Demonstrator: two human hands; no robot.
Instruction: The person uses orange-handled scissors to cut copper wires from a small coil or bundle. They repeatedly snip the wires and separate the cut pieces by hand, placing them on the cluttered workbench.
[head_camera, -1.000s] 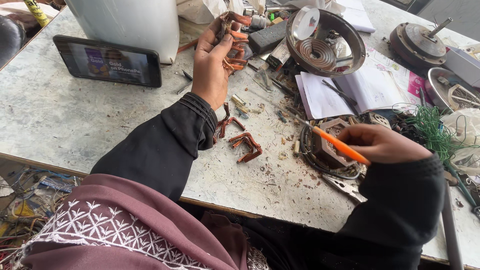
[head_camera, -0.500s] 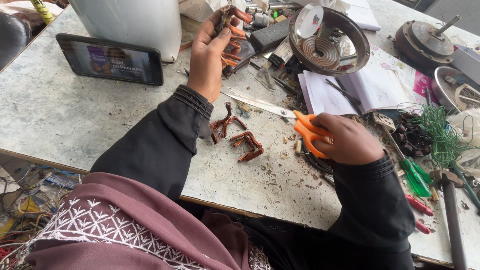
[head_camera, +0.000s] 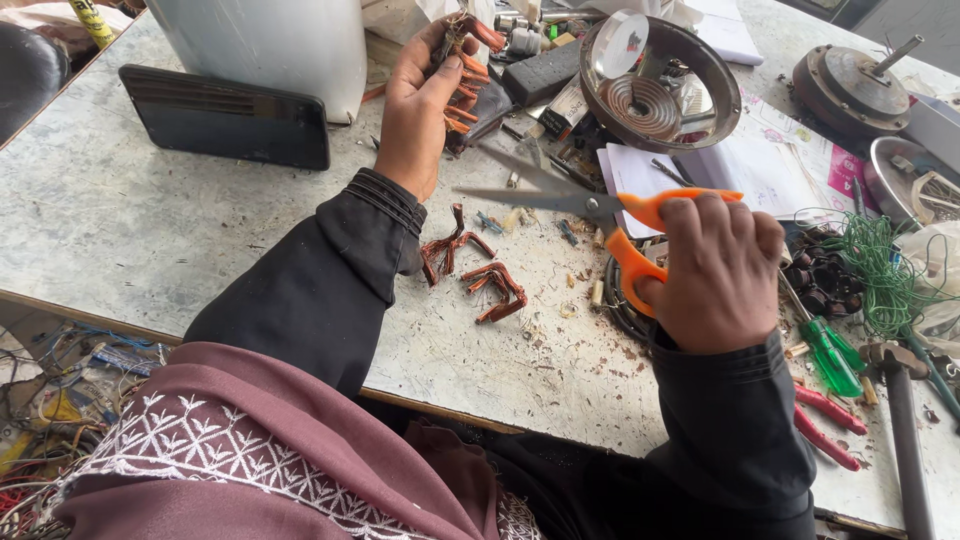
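Observation:
My left hand (head_camera: 422, 112) is raised over the back of the worktable and grips a bundle of copper wire coils (head_camera: 468, 62) with orange sleeving. My right hand (head_camera: 715, 268) holds orange-handled scissors (head_camera: 590, 206); their blades are spread apart and point left toward the coil bundle, a short way below it. Two cut copper coil pieces (head_camera: 470, 263) lie on the table between my arms.
A dark phone (head_camera: 225, 117) leans against a white container (head_camera: 262, 40). A round metal housing (head_camera: 660, 82), an open booklet (head_camera: 720, 175), a motor part (head_camera: 850, 88), green wire (head_camera: 880, 265), a green screwdriver (head_camera: 832, 350) and red-handled pliers (head_camera: 828, 422) crowd the right side.
My right hand lifted the scissors, got its fingers into the handles and opened the blades toward the coil bundle. The phone screen has gone dark.

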